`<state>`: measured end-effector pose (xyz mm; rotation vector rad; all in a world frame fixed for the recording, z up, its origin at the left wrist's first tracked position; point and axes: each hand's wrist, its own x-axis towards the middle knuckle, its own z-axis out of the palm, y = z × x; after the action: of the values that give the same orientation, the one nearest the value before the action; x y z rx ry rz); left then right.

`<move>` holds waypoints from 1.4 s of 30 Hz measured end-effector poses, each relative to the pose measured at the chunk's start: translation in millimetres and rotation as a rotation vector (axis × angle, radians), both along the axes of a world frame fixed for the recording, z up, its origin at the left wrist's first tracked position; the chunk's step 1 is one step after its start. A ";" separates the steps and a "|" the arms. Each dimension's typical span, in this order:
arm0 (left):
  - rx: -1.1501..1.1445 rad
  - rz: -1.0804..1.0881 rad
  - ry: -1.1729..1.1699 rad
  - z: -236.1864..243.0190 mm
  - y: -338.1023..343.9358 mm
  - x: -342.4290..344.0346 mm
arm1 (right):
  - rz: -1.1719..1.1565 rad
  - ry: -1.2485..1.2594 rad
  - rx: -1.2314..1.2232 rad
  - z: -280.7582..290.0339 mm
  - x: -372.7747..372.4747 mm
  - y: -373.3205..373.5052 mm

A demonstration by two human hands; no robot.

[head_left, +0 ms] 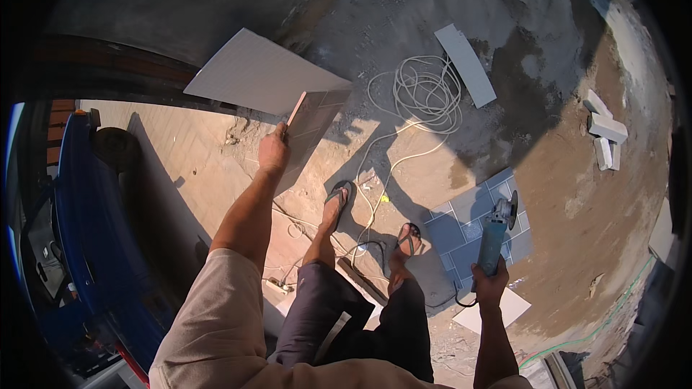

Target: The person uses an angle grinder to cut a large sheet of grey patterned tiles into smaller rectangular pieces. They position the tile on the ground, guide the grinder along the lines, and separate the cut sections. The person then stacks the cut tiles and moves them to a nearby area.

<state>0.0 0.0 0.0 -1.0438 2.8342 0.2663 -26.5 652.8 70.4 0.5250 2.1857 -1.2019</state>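
Observation:
My left hand (273,150) grips the edge of a large tile (314,128), which stands steeply tilted with its brownish edge toward me. Just behind it is a pale ribbed sheet, like the back of another tile (259,72). On the right, my right hand (490,285) is closed round the body of a teal angle grinder (493,239). The grinder's dark disc points away from me, above a grey-blue tile with a brick pattern (455,233) lying on the ground. I cannot tell whether the disc spins.
A pale cable coil (427,94) lies ahead, its lines running back between my feet to a socket strip (278,285). A narrow tile strip (466,66) is beyond it. White offcuts (607,130) lie far right. A blue vehicle (101,230) stands left; a green hose (613,313) runs lower right.

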 end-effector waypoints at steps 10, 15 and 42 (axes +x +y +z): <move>0.062 -0.297 0.024 -247.8 -58.5 -214.9 | -0.382 0.066 0.243 -12.1 1.3 -13.7; -0.039 -0.337 -0.063 -278.5 -85.9 -243.7 | -0.482 0.046 0.310 -7.6 13.0 -23.5; 0.698 0.012 -0.798 -139.1 -50.7 152.4 | -0.999 0.356 0.309 119.3 147.9 142.2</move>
<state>152.4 -50.7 -139.1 -0.7618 1.8089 0.6146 121.4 794.9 189.6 1.7998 2.4766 -1.4969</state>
